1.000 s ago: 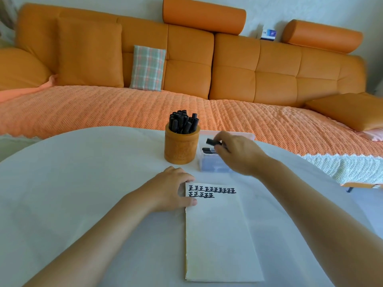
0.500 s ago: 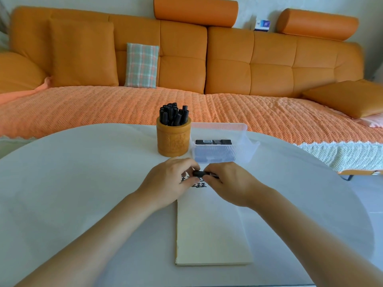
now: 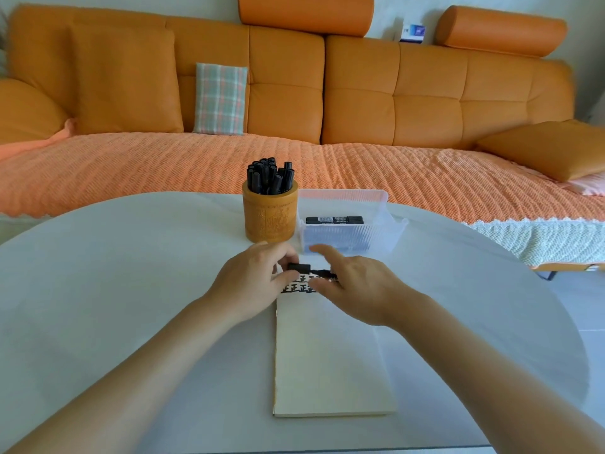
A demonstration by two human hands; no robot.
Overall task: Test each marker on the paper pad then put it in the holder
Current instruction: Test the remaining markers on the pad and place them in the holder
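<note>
A round white desk (image 3: 131, 290) stands before an orange sofa (image 3: 360, 93) with a plaid cushion (image 3: 220, 98) on it.

A black marker (image 3: 322, 273) is held level just above the top edge of the pad (image 3: 327, 355), over the rows of black test marks (image 3: 296, 288). The left hand (image 3: 255, 280) pinches its cap (image 3: 298, 267) between thumb and curled fingers. The right hand (image 3: 357, 286) pinches the barrel from the other end, its forefinger sticking out straight and its other fingers partly hiding the grip. A thinner stretch shows between cap and barrel, so the cap seems to be parting from it.

The marker looks light, stiff and smooth, with no risk of breaking. A snug cap probably wants a straight pull, with the barrel held near the cap so it does not slip. Once it is bared, the tip could smudge skin or paper. The pad is thin and flat and would likely slide under a stroke unless a hand steadies it.

Beyond the pad stands the holder (image 3: 270, 217), a carved wooden cup packed with capped markers (image 3: 270, 176). Room there looks tight, so the next one should go in end-first. Just beside it, on the right, a clear tray (image 3: 389, 224) holds one more marker (image 3: 334, 220) lying flat.
</note>
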